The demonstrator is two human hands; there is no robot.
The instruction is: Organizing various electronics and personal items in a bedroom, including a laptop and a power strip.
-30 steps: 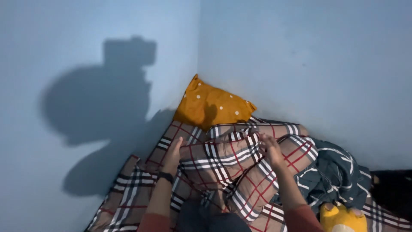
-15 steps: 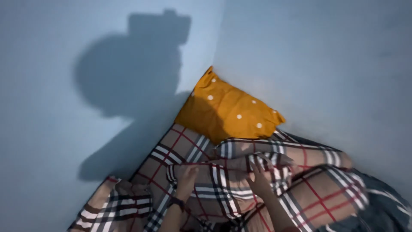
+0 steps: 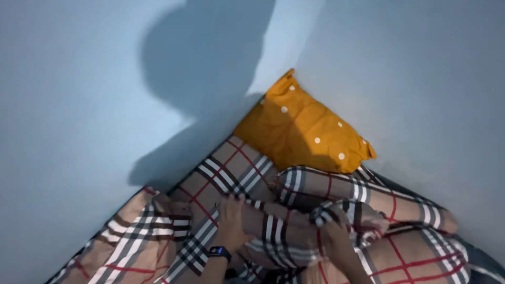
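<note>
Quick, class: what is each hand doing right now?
Left hand: open, flat on the plaid bolster.
Right hand: on the bolster's end; grip cannot be told.

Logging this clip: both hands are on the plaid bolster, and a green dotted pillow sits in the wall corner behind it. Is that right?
Not quite. The pillow is orange with white dots, not green, as the head view shows. The rest stands: left hand and right hand are on the plaid bolster, and the pillow sits in the corner behind it.
</note>
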